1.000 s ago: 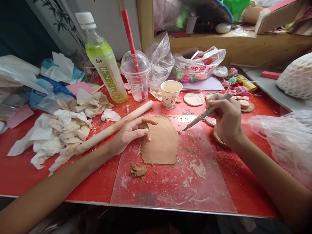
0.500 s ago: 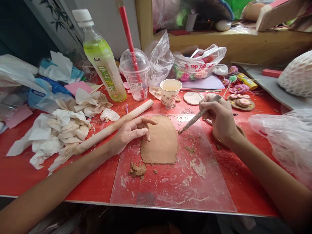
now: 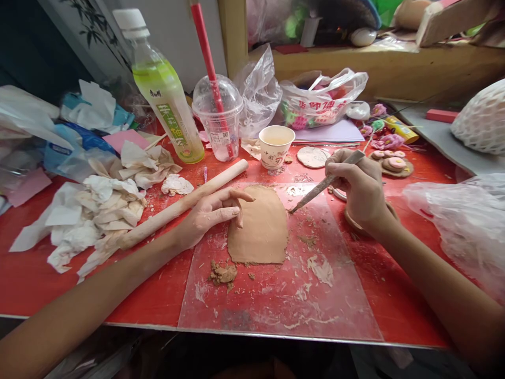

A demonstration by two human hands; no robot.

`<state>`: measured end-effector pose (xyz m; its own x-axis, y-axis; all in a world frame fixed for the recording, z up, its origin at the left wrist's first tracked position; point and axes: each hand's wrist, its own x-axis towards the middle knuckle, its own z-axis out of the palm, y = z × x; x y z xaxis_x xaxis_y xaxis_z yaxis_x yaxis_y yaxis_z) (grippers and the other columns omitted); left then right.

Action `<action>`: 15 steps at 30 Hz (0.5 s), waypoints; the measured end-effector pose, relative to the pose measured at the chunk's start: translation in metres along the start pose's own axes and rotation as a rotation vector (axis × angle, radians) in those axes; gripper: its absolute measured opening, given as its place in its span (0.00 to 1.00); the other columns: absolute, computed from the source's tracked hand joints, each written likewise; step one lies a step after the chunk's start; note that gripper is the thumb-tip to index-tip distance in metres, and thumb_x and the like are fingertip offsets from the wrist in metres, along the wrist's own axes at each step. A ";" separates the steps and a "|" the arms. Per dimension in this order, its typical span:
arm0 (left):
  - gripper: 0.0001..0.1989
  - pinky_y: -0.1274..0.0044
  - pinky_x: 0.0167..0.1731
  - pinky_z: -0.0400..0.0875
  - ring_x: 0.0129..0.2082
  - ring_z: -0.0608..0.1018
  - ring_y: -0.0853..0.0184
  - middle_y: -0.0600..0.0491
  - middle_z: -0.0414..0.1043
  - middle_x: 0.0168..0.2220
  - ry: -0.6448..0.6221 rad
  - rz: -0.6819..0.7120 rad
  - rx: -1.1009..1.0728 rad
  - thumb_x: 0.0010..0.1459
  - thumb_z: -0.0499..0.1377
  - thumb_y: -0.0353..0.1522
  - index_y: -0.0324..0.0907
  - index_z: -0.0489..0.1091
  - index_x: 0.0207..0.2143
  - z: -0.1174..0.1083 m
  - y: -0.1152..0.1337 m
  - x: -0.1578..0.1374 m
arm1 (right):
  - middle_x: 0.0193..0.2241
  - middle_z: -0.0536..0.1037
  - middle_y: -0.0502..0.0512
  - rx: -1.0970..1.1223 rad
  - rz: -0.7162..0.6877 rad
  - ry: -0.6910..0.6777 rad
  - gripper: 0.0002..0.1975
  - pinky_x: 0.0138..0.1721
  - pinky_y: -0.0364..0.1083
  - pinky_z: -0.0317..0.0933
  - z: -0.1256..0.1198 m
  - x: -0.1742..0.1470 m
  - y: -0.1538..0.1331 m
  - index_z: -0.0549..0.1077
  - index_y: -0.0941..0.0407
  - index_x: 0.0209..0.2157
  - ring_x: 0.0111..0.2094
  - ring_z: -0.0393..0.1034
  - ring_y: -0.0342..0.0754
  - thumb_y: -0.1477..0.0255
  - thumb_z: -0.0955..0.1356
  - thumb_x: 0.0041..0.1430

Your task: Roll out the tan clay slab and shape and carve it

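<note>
A flat brown clay slab (image 3: pixel 260 231) with a rough edge lies on a clear plastic sheet (image 3: pixel 276 310). My left hand (image 3: pixel 215 213) hovers at or rests on the slab's left edge, fingers loosely bent and apart, holding nothing. In my right hand (image 3: pixel 357 187) is a clay-smeared modelling tool (image 3: pixel 321 187), gripped like a pen and slanting down to the left. Its tip is just beyond the slab's upper right edge, near small crumbs. A lump of scrap clay (image 3: pixel 223 273) sits below the slab's lower left corner.
A wooden rolling pin (image 3: pixel 185 205) lies diagonally behind my left hand. Crumpled tissues (image 3: pixel 106 205) are heaped at left. Behind the slab stand a paper cup (image 3: pixel 276 150), a lidded plastic cup (image 3: pixel 219 123) and a green tea bottle (image 3: pixel 163 100). A plastic bag (image 3: pixel 469 216) lies at right.
My right hand has shifted slightly to the right with the modelling tool, whose tip stays near the slab's edge. My left hand and the slab look unmoved.
</note>
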<state>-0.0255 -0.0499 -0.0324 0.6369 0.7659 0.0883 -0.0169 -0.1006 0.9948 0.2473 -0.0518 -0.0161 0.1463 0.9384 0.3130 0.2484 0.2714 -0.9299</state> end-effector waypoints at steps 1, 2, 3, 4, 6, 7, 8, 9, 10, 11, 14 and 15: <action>0.13 0.77 0.30 0.64 0.28 0.70 0.69 0.52 0.69 0.26 -0.002 0.000 0.005 0.58 0.54 0.35 0.40 0.67 0.45 0.000 0.000 0.000 | 0.17 0.57 0.48 -0.005 -0.002 0.003 0.10 0.20 0.44 0.43 0.000 0.000 0.000 0.64 0.53 0.19 0.19 0.49 0.41 0.67 0.66 0.50; 0.13 0.78 0.30 0.64 0.28 0.70 0.69 0.52 0.69 0.26 -0.003 -0.001 0.010 0.58 0.54 0.35 0.40 0.67 0.45 0.000 0.000 0.000 | 0.17 0.57 0.48 -0.009 -0.008 0.004 0.10 0.20 0.44 0.43 0.000 0.000 0.000 0.64 0.53 0.19 0.19 0.49 0.41 0.68 0.65 0.50; 0.13 0.78 0.30 0.64 0.28 0.70 0.69 0.52 0.69 0.26 -0.003 -0.002 0.013 0.58 0.54 0.35 0.40 0.67 0.45 -0.001 0.000 0.000 | 0.17 0.57 0.48 -0.013 -0.014 0.000 0.09 0.20 0.44 0.43 0.000 -0.001 0.000 0.64 0.54 0.19 0.19 0.50 0.40 0.69 0.65 0.51; 0.13 0.78 0.30 0.64 0.28 0.70 0.69 0.52 0.69 0.26 -0.004 -0.004 0.015 0.58 0.54 0.35 0.40 0.67 0.45 -0.001 0.000 0.000 | 0.17 0.57 0.48 -0.014 -0.024 -0.002 0.09 0.20 0.44 0.44 0.000 -0.001 0.000 0.64 0.54 0.19 0.19 0.50 0.40 0.71 0.65 0.51; 0.13 0.78 0.31 0.64 0.28 0.71 0.70 0.52 0.69 0.26 -0.006 -0.006 0.014 0.58 0.54 0.35 0.40 0.67 0.45 -0.001 -0.001 0.000 | 0.17 0.57 0.47 -0.008 -0.053 -0.014 0.09 0.20 0.44 0.44 0.000 -0.001 -0.001 0.64 0.55 0.19 0.19 0.50 0.39 0.74 0.64 0.51; 0.13 0.78 0.31 0.64 0.28 0.71 0.70 0.53 0.69 0.26 -0.008 -0.008 0.012 0.58 0.54 0.35 0.40 0.67 0.45 -0.001 0.000 0.000 | 0.17 0.57 0.47 -0.005 -0.066 -0.023 0.09 0.20 0.43 0.44 0.000 -0.001 -0.001 0.64 0.55 0.19 0.19 0.50 0.39 0.74 0.63 0.51; 0.14 0.78 0.31 0.64 0.28 0.71 0.70 0.53 0.69 0.26 -0.010 -0.007 0.008 0.58 0.54 0.35 0.40 0.67 0.45 -0.001 0.000 0.000 | 0.16 0.57 0.46 -0.002 -0.073 -0.046 0.09 0.20 0.43 0.43 -0.001 0.000 -0.002 0.64 0.55 0.20 0.18 0.50 0.39 0.75 0.64 0.52; 0.14 0.78 0.31 0.64 0.28 0.71 0.69 0.52 0.69 0.26 -0.012 -0.004 0.006 0.58 0.54 0.35 0.40 0.67 0.45 -0.001 0.000 0.000 | 0.16 0.57 0.46 -0.006 -0.072 -0.085 0.09 0.19 0.43 0.43 -0.001 0.000 -0.003 0.64 0.55 0.20 0.18 0.50 0.38 0.74 0.64 0.52; 0.14 0.78 0.31 0.64 0.28 0.71 0.69 0.52 0.69 0.26 -0.015 -0.002 0.005 0.58 0.54 0.35 0.40 0.67 0.45 -0.001 0.000 0.000 | 0.15 0.58 0.45 -0.017 -0.061 -0.139 0.09 0.19 0.43 0.43 -0.002 0.001 -0.004 0.65 0.55 0.20 0.17 0.50 0.38 0.74 0.64 0.53; 0.14 0.78 0.31 0.64 0.29 0.71 0.69 0.52 0.69 0.26 -0.016 0.000 0.004 0.58 0.54 0.35 0.40 0.67 0.45 -0.001 0.000 -0.001 | 0.15 0.59 0.45 -0.035 -0.040 -0.197 0.09 0.18 0.43 0.43 -0.003 0.002 -0.005 0.66 0.55 0.20 0.17 0.51 0.38 0.73 0.65 0.53; 0.14 0.78 0.31 0.64 0.29 0.71 0.69 0.52 0.69 0.26 -0.017 0.004 0.003 0.58 0.54 0.34 0.40 0.67 0.45 -0.001 0.001 -0.001 | 0.14 0.61 0.46 -0.105 0.033 -0.298 0.11 0.17 0.43 0.42 -0.007 0.005 -0.007 0.66 0.56 0.19 0.16 0.52 0.37 0.72 0.65 0.54; 0.14 0.78 0.31 0.64 0.28 0.71 0.69 0.52 0.69 0.26 -0.017 0.004 0.004 0.58 0.54 0.34 0.39 0.67 0.45 -0.001 0.001 -0.001 | 0.14 0.62 0.47 -0.129 0.052 -0.292 0.12 0.17 0.43 0.42 -0.008 0.007 -0.007 0.65 0.56 0.18 0.16 0.52 0.37 0.72 0.65 0.54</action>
<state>-0.0267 -0.0501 -0.0318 0.6495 0.7549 0.0911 -0.0160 -0.1062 0.9942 0.2544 -0.0492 -0.0054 -0.1144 0.9770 0.1801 0.3698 0.2101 -0.9050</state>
